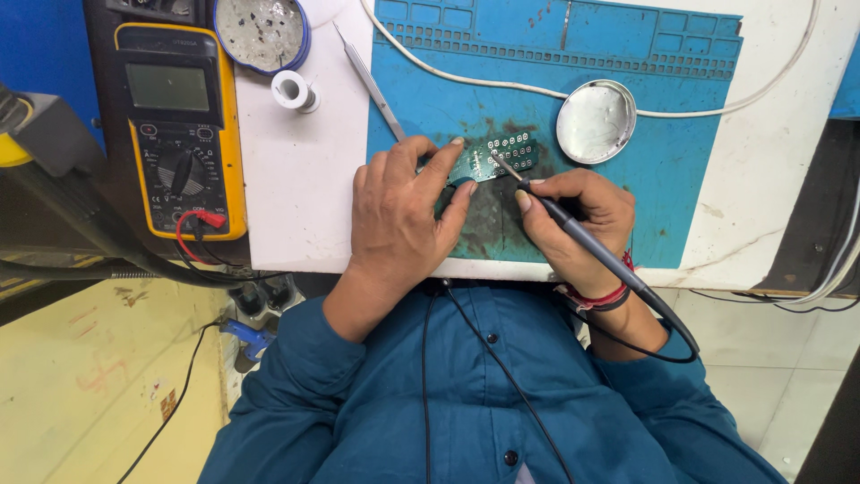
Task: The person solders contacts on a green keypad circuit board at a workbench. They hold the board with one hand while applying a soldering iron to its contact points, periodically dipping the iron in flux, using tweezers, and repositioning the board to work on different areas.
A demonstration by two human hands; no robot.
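On a stained blue mat over a white bench, left hand fingers pin a circuit board, right hand fingers grip a soldering iron.

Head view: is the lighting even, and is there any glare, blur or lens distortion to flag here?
Head view: lighting is bright and even, with soft shadows under the left hand and the right hand; mild glare on the round silver metal lid; the small green circuit board and slim black soldering iron are sharp; the white table edge bows slightly, showing wide-angle distortion.
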